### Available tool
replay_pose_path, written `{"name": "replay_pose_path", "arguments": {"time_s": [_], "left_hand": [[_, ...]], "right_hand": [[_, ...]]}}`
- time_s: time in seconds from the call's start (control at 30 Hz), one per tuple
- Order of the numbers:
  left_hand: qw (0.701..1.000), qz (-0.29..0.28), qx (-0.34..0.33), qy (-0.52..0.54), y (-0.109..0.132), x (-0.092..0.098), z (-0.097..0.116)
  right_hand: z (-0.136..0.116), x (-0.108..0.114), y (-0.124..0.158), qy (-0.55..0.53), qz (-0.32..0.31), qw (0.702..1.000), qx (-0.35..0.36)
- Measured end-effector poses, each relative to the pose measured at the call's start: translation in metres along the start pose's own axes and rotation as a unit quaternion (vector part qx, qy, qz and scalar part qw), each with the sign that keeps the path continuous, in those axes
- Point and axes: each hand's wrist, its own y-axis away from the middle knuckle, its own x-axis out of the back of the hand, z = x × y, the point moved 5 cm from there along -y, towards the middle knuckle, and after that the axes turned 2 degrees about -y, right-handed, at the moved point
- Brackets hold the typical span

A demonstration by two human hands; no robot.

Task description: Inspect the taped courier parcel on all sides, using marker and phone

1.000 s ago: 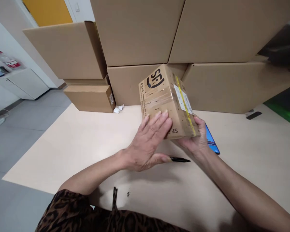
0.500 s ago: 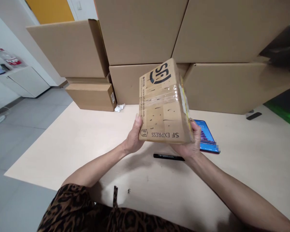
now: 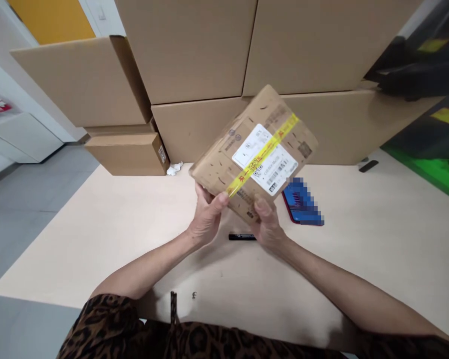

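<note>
Held above the table is a brown cardboard box [image 3: 217, 162], tilted, with its labelled face toward me. A white shipping label [image 3: 243, 149] lies on that face, crossed by a strip of yellow tape [image 3: 267, 153]. My left hand [image 3: 205, 214] grips the lower left edge, thumb on the face near the tape's end. My right hand [image 3: 267, 222] closes on the lower corner, thumb pressed on the cardboard. Under the box, a black marker [image 3: 239, 237] lies on the table, its right end hidden behind my right hand. A phone [image 3: 301, 202] with a lit blue screen lies further right.
Large cardboard boxes [image 3: 187, 50] are stacked along the back of the table [image 3: 97, 244]. A smaller box [image 3: 123, 154] sits at the back left beside a crumpled white tissue [image 3: 174, 168]. A small dark strip [image 3: 368, 166] lies back right, near dark bags [image 3: 422, 124].
Both hands have turned the box, so the labelled face with yellow tape replaces the printed side. My right hand has shifted left to the lower corner. The view has swung slightly right.
</note>
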Motion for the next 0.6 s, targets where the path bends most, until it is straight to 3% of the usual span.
{"name": "replay_pose_path", "arguments": {"time_s": [0.17, 0.37, 0.47, 0.6], "left_hand": [[0.997, 0.024, -0.056, -0.052, -0.015, 0.016, 0.011], [0.997, 0.005, -0.004, -0.076, -0.030, 0.034, 0.014], [0.996, -0.017, 0.025, -0.088, -0.041, 0.042, 0.024], [0.993, -0.030, 0.055, -0.102, -0.056, 0.056, 0.037]], "right_hand": [[0.002, 0.006, -0.006, 0.007, -0.007, 0.999, -0.044], [-0.047, 0.021, -0.039, -0.064, 0.082, 0.994, 0.039], [-0.065, 0.025, -0.046, -0.048, 0.068, 0.995, 0.046], [-0.065, 0.031, -0.050, 0.048, 0.011, 0.999, -0.024]]}}
